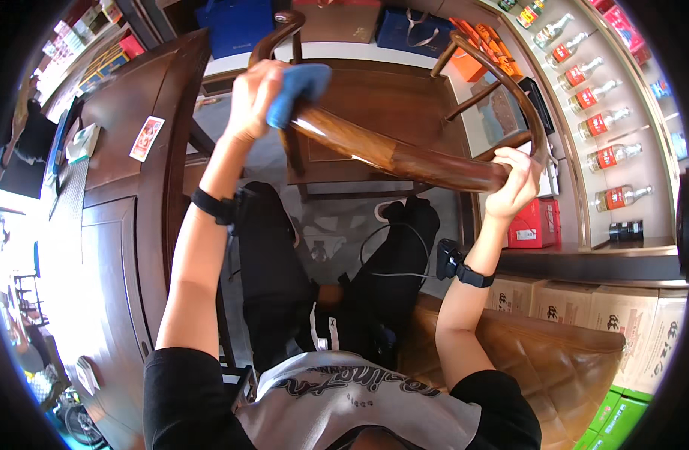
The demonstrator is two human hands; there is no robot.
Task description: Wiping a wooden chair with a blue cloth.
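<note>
A brown wooden armchair (374, 150) with a glossy curved rail stands in front of me, its flat seat (367, 90) beyond the rail. My left hand (256, 97) is closed on a blue cloth (303, 84), which lies against the rail's left part, where the arm curves away. At the rail's right end, my right hand (515, 178) grips the wood, fingers bent over it. The fingertips of both hands are partly hidden. Each wrist wears a black strap, and the right one carries a small black device (449, 259).
A dark wooden cabinet (134, 210) stands at left with a red card (147, 139) on it. Shelves of bottles (603, 122) line the right side above cartons (569, 304). Gift bags (235, 26) stand behind the chair. A thin cable (393, 274) loops by my legs.
</note>
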